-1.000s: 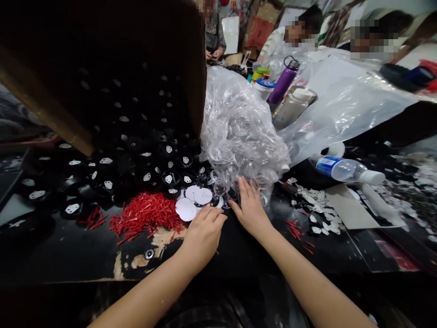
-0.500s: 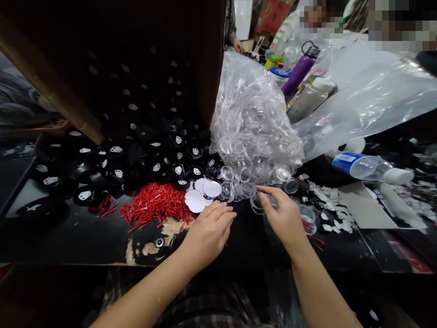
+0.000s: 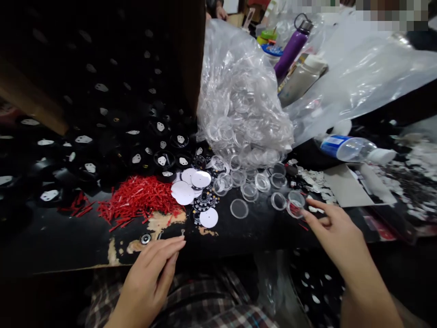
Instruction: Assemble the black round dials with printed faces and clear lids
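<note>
My right hand (image 3: 336, 234) is at the right of the work surface, thumb and forefinger closing on the edge of a clear round plastic cover (image 3: 295, 203); red bits show through it. Another clear cover (image 3: 278, 201) lies just left of it. My left hand (image 3: 153, 269) is at the table's front edge, fingers stretched out side by side, with nothing visible in them. A small metal piece (image 3: 183, 232) is by its fingertips. Between the hands lie a white disc (image 3: 208, 218), black patterned discs (image 3: 205, 200) and a single clear ring (image 3: 239, 208).
A red heap of small sticks (image 3: 136, 200) is at left, before black round cases with white plates (image 3: 162, 159). A plastic bag of clear covers (image 3: 242, 105) stands behind. At right are a water bottle (image 3: 357, 149), a small carton (image 3: 351, 184) and white plates (image 3: 314, 178).
My right hand has moved right to another clear cover. My left hand has drawn back from the white discs to the table edge, uncovering a white disc and black patterned discs.
</note>
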Available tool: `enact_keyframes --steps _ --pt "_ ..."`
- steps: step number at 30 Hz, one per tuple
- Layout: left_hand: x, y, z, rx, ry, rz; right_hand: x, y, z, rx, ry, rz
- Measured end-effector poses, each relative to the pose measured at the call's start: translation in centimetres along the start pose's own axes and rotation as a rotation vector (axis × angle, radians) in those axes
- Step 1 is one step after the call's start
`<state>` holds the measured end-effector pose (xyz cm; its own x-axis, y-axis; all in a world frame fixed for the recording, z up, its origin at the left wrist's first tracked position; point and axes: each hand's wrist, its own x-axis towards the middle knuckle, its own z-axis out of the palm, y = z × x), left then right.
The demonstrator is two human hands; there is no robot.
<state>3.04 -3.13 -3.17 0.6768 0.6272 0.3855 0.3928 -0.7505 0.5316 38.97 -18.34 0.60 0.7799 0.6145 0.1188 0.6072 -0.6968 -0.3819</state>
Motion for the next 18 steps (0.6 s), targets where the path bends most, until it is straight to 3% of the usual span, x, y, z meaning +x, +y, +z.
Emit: enact_keyframes --steps 3,9,14,18 --pt "1.5 1.1 1.2 -0.053 -0.040 0.064 -0.5 1.4 -0.6 -0.033 -0.021 0.044" --pt "4.2 3.5 3.3 -0.060 -0.151 0.126 -0.6 1.3 -0.4 0.015 -0.079 0.085" --pt "6.0 4.4 4.9 -0.006 -0.202 0.168 0.1 0.8 -0.3 0.067 -0.142 0.013" --pt "8.7 5.0 7.3 0.084 -0.216 0.228 0.9 0.2 0.2 0.027 -0.183 -0.040"
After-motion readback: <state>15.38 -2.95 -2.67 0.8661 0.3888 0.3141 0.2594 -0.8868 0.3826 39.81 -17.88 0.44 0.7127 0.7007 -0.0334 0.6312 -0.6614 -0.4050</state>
